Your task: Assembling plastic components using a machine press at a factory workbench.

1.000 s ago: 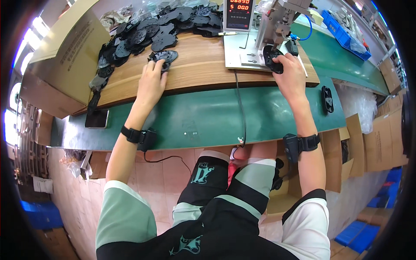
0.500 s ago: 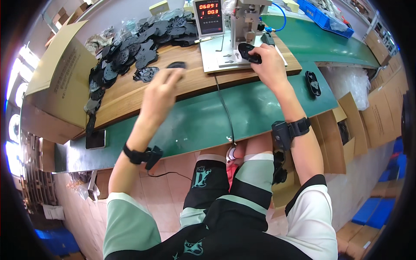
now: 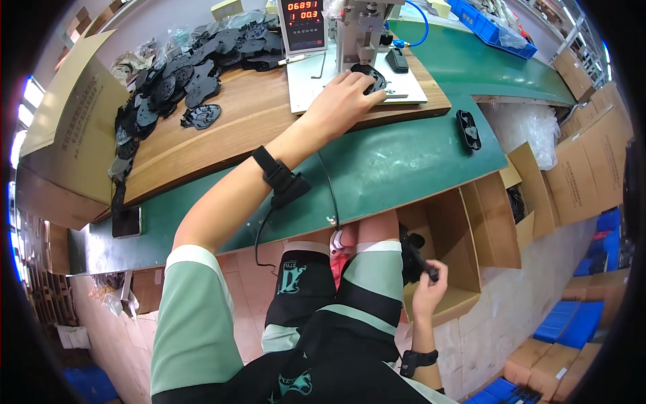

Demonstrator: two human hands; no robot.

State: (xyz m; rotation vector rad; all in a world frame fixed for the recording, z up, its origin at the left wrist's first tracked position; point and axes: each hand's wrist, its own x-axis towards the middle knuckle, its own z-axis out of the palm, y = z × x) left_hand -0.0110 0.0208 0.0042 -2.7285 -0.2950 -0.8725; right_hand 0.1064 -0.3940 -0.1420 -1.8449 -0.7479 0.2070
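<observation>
My left hand (image 3: pixel 342 102) reaches across to the press (image 3: pixel 361 30), its fingers closed on a black oval plastic part (image 3: pixel 374 79) at the fixture under the press head. The hand hides part of that piece. Low on the right, my right hand (image 3: pixel 429 294) pinches a black plastic piece (image 3: pixel 433 271) at the open cardboard box (image 3: pixel 449 232) beside my leg. More black parts (image 3: pixel 412 259) lie in that box. On the wooden board, a single flat black part (image 3: pixel 200 116) rests near a heap of similar black parts (image 3: pixel 176 81).
A counter with a red display (image 3: pixel 303 27) stands left of the press. One black part (image 3: pixel 468 130) lies on the green table (image 3: pixel 397 158) to the right. A phone (image 3: pixel 126 222) sits at the left edge, near a tall carton (image 3: pixel 64 135). A blue crate (image 3: pixel 494 30) stands far right.
My left hand has carried a black part rightward to the press fixture. My right hand has left the press with its black piece and dropped to the box. The view has shifted slightly.
</observation>
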